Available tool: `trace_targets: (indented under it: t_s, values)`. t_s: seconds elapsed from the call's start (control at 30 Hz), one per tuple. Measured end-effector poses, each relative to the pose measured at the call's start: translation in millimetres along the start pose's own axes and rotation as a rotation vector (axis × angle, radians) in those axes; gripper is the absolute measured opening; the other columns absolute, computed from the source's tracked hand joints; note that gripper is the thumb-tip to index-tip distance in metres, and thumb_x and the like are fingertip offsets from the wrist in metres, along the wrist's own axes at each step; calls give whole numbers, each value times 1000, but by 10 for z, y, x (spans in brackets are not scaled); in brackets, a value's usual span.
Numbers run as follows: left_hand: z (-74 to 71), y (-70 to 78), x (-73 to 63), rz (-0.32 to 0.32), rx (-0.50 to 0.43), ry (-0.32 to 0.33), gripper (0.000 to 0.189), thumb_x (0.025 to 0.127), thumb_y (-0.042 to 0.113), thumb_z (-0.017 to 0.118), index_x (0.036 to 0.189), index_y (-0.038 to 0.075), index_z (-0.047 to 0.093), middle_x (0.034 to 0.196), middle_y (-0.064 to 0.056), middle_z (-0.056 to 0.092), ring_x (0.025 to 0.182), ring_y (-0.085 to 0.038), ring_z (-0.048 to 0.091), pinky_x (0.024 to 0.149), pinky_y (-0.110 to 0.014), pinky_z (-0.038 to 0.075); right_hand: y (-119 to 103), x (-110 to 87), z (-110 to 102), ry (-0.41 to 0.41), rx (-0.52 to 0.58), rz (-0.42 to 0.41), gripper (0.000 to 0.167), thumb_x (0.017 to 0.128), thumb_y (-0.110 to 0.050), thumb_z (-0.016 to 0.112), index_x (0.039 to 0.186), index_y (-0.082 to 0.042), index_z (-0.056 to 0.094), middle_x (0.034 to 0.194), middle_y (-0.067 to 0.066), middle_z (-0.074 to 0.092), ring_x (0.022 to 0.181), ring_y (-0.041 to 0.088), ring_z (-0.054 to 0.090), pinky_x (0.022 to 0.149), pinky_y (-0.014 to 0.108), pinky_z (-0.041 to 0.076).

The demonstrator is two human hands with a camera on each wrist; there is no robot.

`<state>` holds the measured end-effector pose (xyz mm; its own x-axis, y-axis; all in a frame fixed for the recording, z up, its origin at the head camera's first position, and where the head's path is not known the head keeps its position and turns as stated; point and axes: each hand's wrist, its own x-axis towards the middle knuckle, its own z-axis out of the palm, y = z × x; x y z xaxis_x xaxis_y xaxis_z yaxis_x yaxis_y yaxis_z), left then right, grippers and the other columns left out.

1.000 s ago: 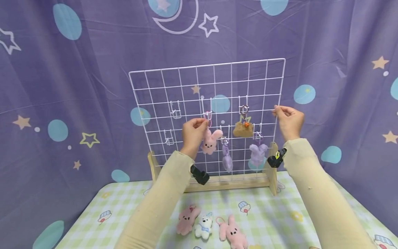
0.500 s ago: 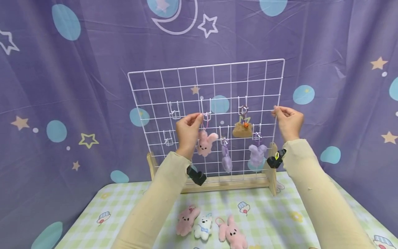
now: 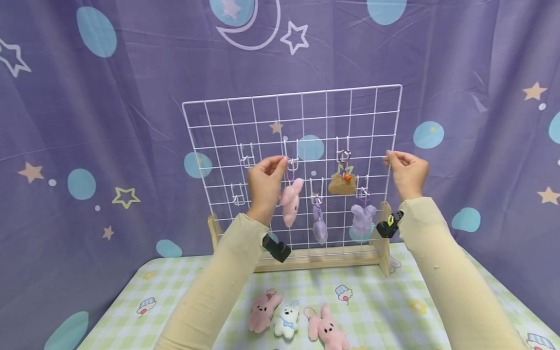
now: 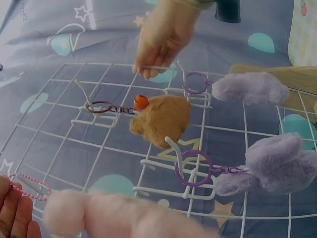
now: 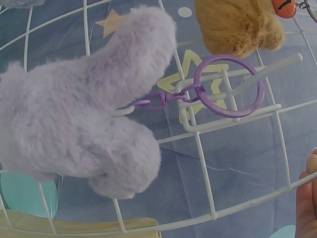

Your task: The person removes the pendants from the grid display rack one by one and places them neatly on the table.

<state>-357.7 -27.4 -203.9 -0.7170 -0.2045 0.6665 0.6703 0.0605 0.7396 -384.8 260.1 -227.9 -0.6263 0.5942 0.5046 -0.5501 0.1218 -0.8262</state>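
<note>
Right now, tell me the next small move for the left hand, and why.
Probably settle the pink bead loop securely over the white hook before letting go: the left hand pinches the loop beside that hook, its seating is unclear, and the right hand holds the white grid by its edge, which should keep it steady.

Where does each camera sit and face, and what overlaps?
Head: on the head, facing forward and down at the wire grid; both sleeves, left hand and right hand show.
Left wrist: on the left wrist, facing the grid, angled rightward; left hand at lower left, right hand and sleeve edge at top.
Right wrist: on the right wrist, facing the grid past a purple plush; part of the right hand at right edge.
Both wrist views share the brown plush and its orange bell.
</note>
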Motion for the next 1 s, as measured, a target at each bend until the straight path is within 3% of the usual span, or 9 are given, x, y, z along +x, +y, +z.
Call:
trace_targets:
  t_s: [0.2,0.47,0.8,1.0]
  values:
    - [0,42,-20,5,-20,-5,15,85,12,70,94,-1,71,85,-11,70,74,-29,60,60,-16,46,17,-1,4,-1,-25,-1,25,85,-15,70,100,5,69,59,-19,63,57,-4,62,60,8,47]
    - [-5,155,-81,29,-65,-21,16,85,11,70,93,-2,70,84,-10,71,67,-14,60,62,-19,48,18,1,5,-5,-40,10,25,85,-18,71,100,2,70,60,-20,64,58,-5,62,61,9,47]
    - [-36,226,-203,18,-115,-64,16,86,9,69,95,-4,69,86,-12,70,76,-19,63,68,-19,51,29,6,-6,2,-49,3,24,85,-18,71,99,1,71,59,-20,63,58,-5,62,62,8,46]
    - [-80,239,-306,-5,-136,-104,17,86,9,69,95,-6,68,84,-7,71,76,-15,64,74,-26,53,10,-7,-5,1,-44,5,23,85,-17,70,99,1,71,60,-20,64,59,-4,63,62,9,46]
